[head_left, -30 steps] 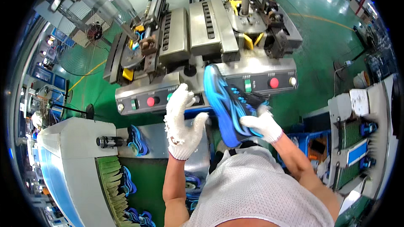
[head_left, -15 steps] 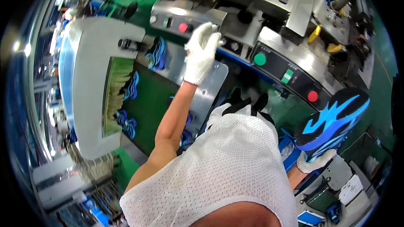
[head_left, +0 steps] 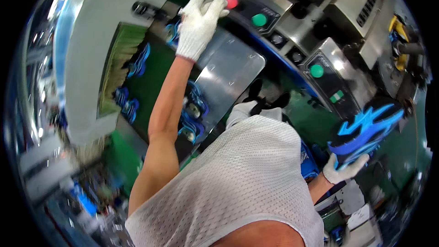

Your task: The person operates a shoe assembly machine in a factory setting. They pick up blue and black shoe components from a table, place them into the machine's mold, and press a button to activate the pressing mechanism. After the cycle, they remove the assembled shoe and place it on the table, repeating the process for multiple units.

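My left hand (head_left: 200, 23), in a white knit glove, is raised beside the front panel of the machine, just left of a red button (head_left: 232, 2). Nothing shows in it; its fingers are loosely bent and apart. At the right, my right hand (head_left: 345, 169), also gloved, grips a large shoe sole (head_left: 361, 128) from below. This sole is tilted, with its black underside and bright blue flame pattern showing, plus a purple-blue edge. The fingers behind it are partly hidden.
A steel machine (head_left: 338, 59) with green buttons spans the far side. A metal plate (head_left: 233, 59) juts out below my left hand. Left of it, a green conveyor belt (head_left: 155, 75) carries several blue soles (head_left: 194, 105) beside a pale housing with a bristled opening (head_left: 112, 73).
The view has shifted, so the machine sits farther right. My left hand has moved left along the panel, from right of the red button to its left. My right hand still holds the sole.
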